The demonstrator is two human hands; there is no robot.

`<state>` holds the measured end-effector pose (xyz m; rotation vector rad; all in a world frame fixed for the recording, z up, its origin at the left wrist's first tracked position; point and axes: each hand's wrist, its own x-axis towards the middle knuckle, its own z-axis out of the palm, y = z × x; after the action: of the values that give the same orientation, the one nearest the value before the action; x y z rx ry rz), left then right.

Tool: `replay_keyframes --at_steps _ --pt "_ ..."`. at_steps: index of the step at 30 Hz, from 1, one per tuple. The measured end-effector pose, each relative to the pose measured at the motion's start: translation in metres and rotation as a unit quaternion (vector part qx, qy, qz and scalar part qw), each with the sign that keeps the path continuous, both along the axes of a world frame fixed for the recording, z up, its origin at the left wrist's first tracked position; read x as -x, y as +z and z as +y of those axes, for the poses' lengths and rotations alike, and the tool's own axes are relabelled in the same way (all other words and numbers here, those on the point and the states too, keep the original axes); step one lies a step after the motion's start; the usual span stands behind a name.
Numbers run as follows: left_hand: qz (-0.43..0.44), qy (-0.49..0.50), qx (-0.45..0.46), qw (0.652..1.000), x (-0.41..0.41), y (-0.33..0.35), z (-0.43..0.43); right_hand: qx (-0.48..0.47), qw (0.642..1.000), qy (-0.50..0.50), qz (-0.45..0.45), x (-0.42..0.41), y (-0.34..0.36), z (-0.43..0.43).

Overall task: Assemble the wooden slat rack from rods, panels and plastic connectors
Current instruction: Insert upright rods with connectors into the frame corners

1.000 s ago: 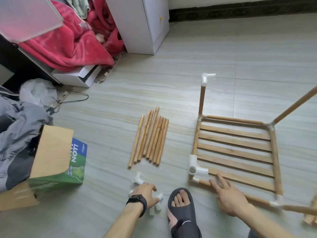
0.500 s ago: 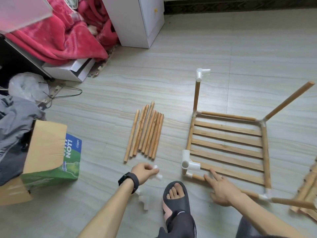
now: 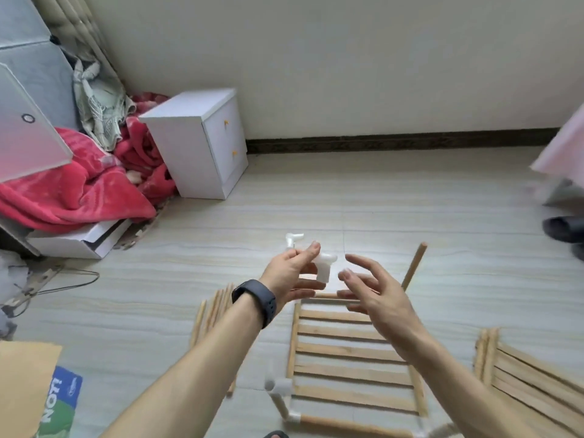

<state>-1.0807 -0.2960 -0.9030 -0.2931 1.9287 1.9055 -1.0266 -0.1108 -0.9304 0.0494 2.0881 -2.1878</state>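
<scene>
Bright, soft, even light; slight motion blur throughout, wide-angle bending at the edges

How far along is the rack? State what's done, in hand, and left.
Done: one slat panel is framed. In hand: the left hand holds a white connector, and the right hand is open beside it. Left: the upright rod is uncapped; loose rods and a second panel lie unused.

Head view: I see from the person's head, facing forward and down over the floor [image 3: 410, 200] toward the far wall [image 3: 316, 58].
Nearness: left hand [image 3: 294, 270] and right hand [image 3: 376, 295] sit close, mid-frame (wide lens, edges bend).
Views: I have just this one.
</scene>
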Motion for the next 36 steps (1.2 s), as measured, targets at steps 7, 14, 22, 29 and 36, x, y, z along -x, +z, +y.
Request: replay_keyframes --at_steps 7,14,22,29,36 --pt "0.016 -0.116 0.054 0.992 0.014 0.007 0.093 0.023 0.995 -0.095 0.004 -0.007 0.016 0.073" --pt "-0.046 -0.174 0.019 0.983 0.029 -0.022 0.133 -0.022 0.996 -0.082 0.001 0.003 0.008 0.122" --pt "-0.048 -0.208 0.104 0.971 0.058 -0.051 0.167 -0.078 0.996 -0.046 -0.007 0.026 -0.021 0.147" --pt "0.196 -0.122 0.419 0.878 0.096 -0.070 0.131 -0.022 0.985 -0.150 -0.087 0.076 -0.049 0.182" --pt "0.201 -0.023 0.602 0.773 0.137 -0.096 0.037 0.009 0.970 -0.215 -0.117 0.156 -0.058 0.203"
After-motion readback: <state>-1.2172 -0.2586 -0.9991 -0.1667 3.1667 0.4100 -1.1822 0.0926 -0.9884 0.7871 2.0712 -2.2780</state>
